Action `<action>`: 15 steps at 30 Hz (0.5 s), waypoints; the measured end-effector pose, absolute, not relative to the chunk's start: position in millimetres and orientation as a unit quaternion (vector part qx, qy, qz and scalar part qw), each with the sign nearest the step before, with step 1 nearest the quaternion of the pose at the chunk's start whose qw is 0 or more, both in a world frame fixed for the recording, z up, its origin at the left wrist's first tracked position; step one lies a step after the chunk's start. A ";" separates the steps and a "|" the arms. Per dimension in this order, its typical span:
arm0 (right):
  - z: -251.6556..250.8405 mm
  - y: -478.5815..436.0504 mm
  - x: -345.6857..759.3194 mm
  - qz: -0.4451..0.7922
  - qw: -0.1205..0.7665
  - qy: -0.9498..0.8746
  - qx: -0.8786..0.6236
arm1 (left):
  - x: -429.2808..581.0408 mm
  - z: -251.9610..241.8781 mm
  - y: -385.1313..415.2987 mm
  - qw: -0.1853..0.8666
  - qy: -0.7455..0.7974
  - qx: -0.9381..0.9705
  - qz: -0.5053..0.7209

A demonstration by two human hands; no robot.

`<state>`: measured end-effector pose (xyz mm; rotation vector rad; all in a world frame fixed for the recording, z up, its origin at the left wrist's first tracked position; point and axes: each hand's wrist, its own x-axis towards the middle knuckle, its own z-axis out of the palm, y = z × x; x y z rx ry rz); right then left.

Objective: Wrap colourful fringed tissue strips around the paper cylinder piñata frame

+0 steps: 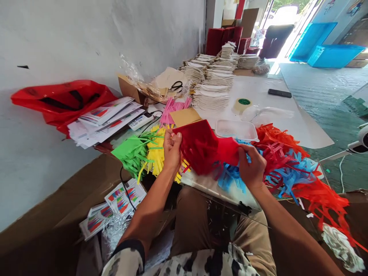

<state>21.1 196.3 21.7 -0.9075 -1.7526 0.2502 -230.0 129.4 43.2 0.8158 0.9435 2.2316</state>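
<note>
Between my hands a red tissue-paper tassel (198, 143), cut into strips along its lower part, is stretched over the front edge of the table. My left hand (172, 149) pinches its left corner, thumb on top. On the other side, my right hand (253, 165) grips the lighter red end. Under and beside my left hand lie yellow fringed paper (156, 155) and green fringed paper (130, 151). Close to my right hand are blue fringed strips (231, 177) and a heap of orange-red fringes (278, 138). Pink fringed paper (174, 109) lies farther back.
A clear plastic tub (237, 130), a tape roll (243, 105) and a black phone (279, 93) sit on the table (258, 86). Stacks of corded paper (214, 96) stand behind. Scissors (176, 86), printed sheets (106, 119) and a red bag (54, 101) are leftward.
</note>
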 end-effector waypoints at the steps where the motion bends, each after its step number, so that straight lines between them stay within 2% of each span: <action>1: 20.1 193.0 20.2 0.103 0.536 -0.752 -0.369 | -229.0 43.5 130.3 0.293 0.351 0.300 0.837; 7: 10.8 191.7 28.1 0.115 0.549 -0.713 -0.420 | -235.7 44.9 133.9 0.288 0.330 0.225 0.870; 15: 24.8 195.6 40.7 0.143 0.549 -0.698 -0.438 | -229.9 48.3 126.7 0.236 0.384 0.263 0.853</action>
